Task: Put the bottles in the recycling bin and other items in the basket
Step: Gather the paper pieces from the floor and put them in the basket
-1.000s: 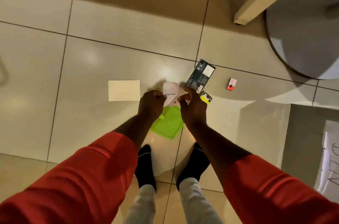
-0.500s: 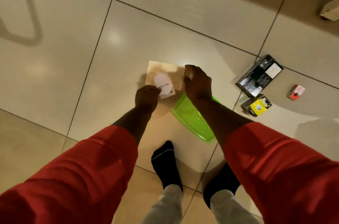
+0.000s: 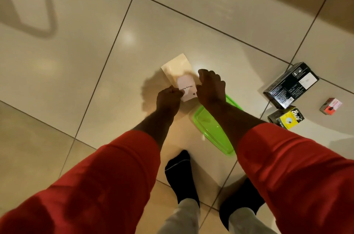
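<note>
- Left hand (image 3: 168, 99) pinches a small white printed card (image 3: 187, 88) at centre frame; right hand (image 3: 210, 88), fingers curled, grips its other edge.
- A flat cream envelope (image 3: 175, 68) lies just above, partly under the card.
- A translucent green plastic lid (image 3: 212, 128) sits beneath the right forearm.
- A black rectangular box (image 3: 291, 85), yellow-and-black carton (image 3: 286, 117) and small red box (image 3: 330, 106) cluster at right edge; bare tiled floor (image 3: 76, 51) fills left.

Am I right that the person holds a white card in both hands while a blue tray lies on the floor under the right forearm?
Not quite: the tray is bright green, not blue, as the head view shows. The rest stands: the left hand and right hand both hold the white card.
</note>
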